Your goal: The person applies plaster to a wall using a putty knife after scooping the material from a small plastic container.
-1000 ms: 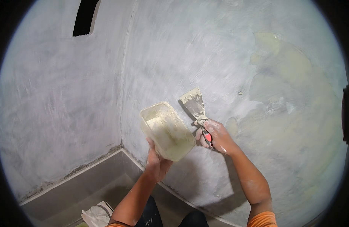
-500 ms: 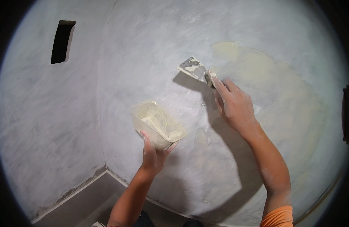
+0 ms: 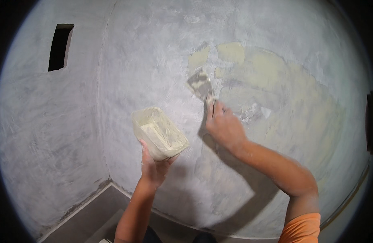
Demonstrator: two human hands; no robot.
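Observation:
My right hand (image 3: 226, 124) is closed around the handle of a putty knife (image 3: 201, 86). Its wide metal blade, smeared with cream filler, lies at the grey wall (image 3: 150, 77), just under a fresh cream patch (image 3: 198, 57). More cream filler (image 3: 271, 73) spreads over the wall to the right, thick at the top and thinner lower down. My left hand (image 3: 152, 168) grips a translucent rectangular plastic tub (image 3: 164, 139) from below, tilted, with cream filler coating its inside. The underside fingers are partly hidden by the tub.
A dark rectangular opening (image 3: 60, 47) is cut in the wall at the upper left. A vertical corner line runs down left of the tub. Grey floor (image 3: 89, 212) meets the walls at the lower left. A dark object (image 3: 371, 121) sits at the far right edge.
The putty knife has come down and left in my right hand, and a new cream patch shows on the wall above it. The tub has shifted slightly left in view.

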